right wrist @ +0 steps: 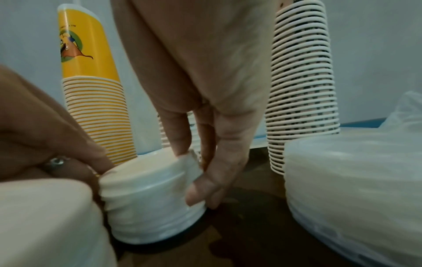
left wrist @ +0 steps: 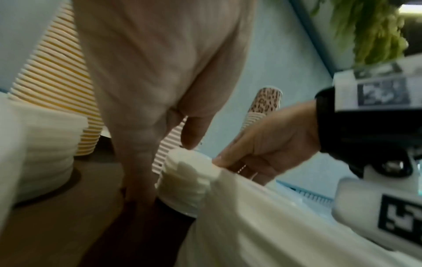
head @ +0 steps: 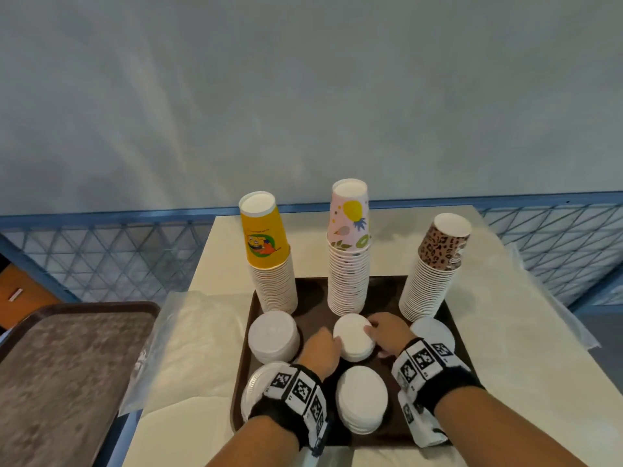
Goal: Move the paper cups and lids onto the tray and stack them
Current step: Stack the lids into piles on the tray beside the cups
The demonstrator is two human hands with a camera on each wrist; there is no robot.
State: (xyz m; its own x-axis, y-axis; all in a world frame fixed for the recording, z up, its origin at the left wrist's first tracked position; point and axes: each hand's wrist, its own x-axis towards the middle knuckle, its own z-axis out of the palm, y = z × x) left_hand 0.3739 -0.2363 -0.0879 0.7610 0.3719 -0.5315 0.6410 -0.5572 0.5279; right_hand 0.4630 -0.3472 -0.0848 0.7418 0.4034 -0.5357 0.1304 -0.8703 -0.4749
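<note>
Three cup stacks: I see them inverted along the far edge of the tray point(head: 458, 335), in the middle of the head frame: a yellow stack point(head: 269, 254) at left, a pink fruit-print stack point(head: 349, 251) in the centre, a leopard-print stack point(head: 433, 267) at right, leaning outward.
Lid stacks: I count five white piles on the tray, nearer me than the cups: far-left pile point(head: 273, 336), centre pile point(head: 354, 337), far-right pile point(head: 433, 332) partly hidden by my right wrist, near-left pile point(head: 256, 390) under my left wristband, near-centre pile point(head: 362, 399).
Left hand point(head: 322, 350): my fingers are bent against the left side of the centre pile; the left wrist view shows the thumb tip on its top rim.
Right hand point(head: 387, 333): my thumb and fingers point(right wrist: 178, 133) curl round the right side of the centre pile, gripping it, as the right wrist view shows.
Centre pile contact: it sits on the tray, held between both hands.
Table point(head: 526, 382): cream top carrying the tray, with clear plastic sheeting point(head: 188, 345) spread on it at left and right.
Second tray point(head: 67, 365): a worn brown one, lower left of the head frame, beside the table.
</note>
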